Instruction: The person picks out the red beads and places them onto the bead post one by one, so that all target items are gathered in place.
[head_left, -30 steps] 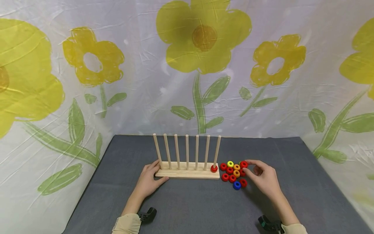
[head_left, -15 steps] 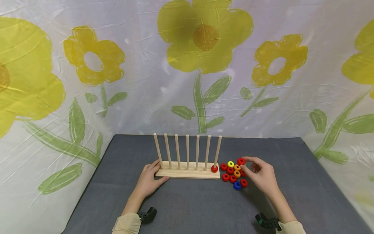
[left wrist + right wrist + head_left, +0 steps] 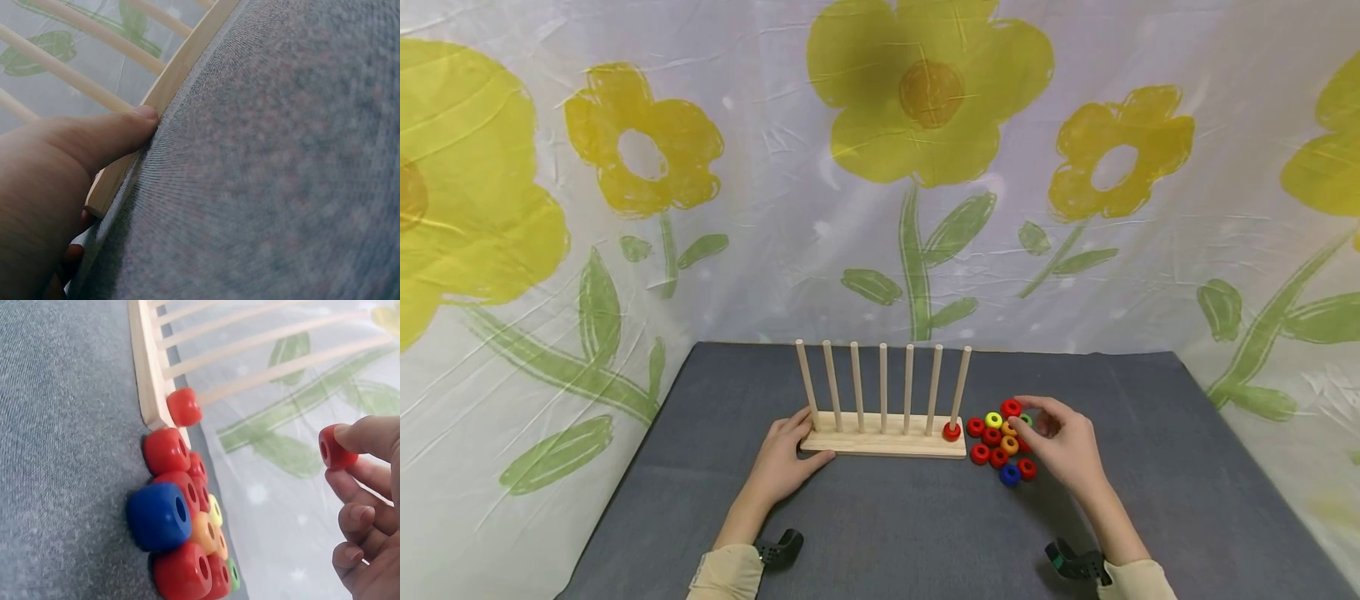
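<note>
My left hand [image 3: 781,467] grips the left end of a wooden peg rack [image 3: 883,446], thumb along the front edge of its base and fingers round behind. In the left wrist view the thumb lies against the base [image 3: 181,65]. Thumb and forefinger of my right hand [image 3: 1066,442] pinch a red bead [image 3: 335,449], lifted above the other beads, its hole facing sideways in the right wrist view. Another red bead [image 3: 951,432] sits at the foot of the rightmost peg [image 3: 961,383]; the other pegs stand bare.
Several loose beads lie clustered right of the rack: red ones [image 3: 979,453], a blue bead [image 3: 1010,474], orange ones [image 3: 1009,445], a yellow bead [image 3: 993,420] and a green bead [image 3: 233,574]. Dark cloth covers the table [image 3: 880,533]. A flower-printed curtain [image 3: 760,275] hangs behind.
My right hand has lifted the red bead from the cluster's back right and moved it up and left, uncovering the green bead. The left hand and the rack keep their place.
</note>
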Action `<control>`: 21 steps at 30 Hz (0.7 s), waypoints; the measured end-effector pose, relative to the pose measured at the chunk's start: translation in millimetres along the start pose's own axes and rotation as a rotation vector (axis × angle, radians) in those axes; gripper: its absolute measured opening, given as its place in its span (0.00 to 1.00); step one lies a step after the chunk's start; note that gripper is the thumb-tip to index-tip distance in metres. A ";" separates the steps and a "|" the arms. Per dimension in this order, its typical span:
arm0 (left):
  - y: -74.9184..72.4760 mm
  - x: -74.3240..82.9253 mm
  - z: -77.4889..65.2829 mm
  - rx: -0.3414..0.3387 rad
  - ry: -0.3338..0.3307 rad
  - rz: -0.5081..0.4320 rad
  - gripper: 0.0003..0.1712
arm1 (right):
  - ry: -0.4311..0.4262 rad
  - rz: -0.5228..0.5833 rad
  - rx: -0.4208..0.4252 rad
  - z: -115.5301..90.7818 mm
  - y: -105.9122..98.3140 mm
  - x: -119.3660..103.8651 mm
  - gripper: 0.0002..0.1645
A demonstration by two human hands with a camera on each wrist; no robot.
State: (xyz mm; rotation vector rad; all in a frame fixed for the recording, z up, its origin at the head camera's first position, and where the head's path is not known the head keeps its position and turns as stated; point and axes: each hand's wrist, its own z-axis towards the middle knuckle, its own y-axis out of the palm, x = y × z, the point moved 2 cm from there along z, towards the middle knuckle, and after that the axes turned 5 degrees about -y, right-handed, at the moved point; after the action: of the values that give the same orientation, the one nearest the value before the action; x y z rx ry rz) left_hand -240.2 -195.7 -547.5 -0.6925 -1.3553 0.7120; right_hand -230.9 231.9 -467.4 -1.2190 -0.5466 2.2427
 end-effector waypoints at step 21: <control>0.2 -0.5 -0.3 -0.007 -0.001 0.017 0.45 | -0.084 0.039 0.054 20.4 7.5 -20.8 0.17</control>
State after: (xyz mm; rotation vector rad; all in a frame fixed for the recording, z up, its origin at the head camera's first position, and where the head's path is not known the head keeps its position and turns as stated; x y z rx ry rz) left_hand -239.9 -195.9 -547.9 -0.7102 -1.3543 0.7220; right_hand -240.8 211.2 -447.9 -1.1218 -0.4950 2.3351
